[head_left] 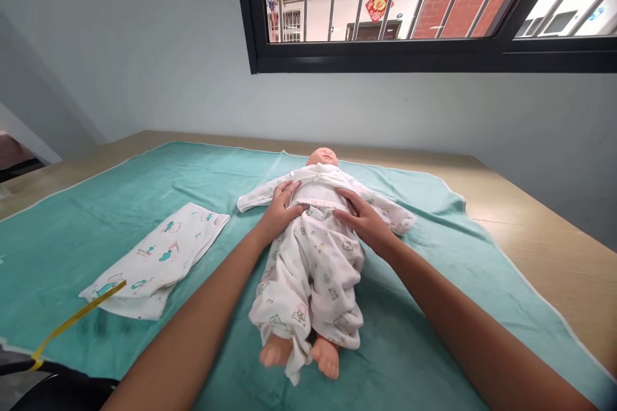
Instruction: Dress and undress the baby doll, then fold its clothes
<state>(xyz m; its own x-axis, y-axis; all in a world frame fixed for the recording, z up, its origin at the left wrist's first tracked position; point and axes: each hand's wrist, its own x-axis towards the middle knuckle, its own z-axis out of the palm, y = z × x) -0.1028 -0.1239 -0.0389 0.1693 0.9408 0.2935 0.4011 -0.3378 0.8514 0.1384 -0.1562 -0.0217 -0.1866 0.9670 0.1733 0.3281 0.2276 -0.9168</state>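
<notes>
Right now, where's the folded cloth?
In the head view, the folded cloth lies on the green blanket, left of the doll, with the left forearm between them.

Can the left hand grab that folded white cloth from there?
Probably yes. The left hand rests on the dressed doll, and only teal blanket shows between that hand and the folded white cloth, so the way looks free.

Teal blanket (144,186) across tan table (554,225)

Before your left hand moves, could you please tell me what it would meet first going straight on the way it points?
Most likely the gathered, small-print white cloth top on the pinkish baby doll; the left hand lies close beside it, though depth leaves contact unclear.
</notes>
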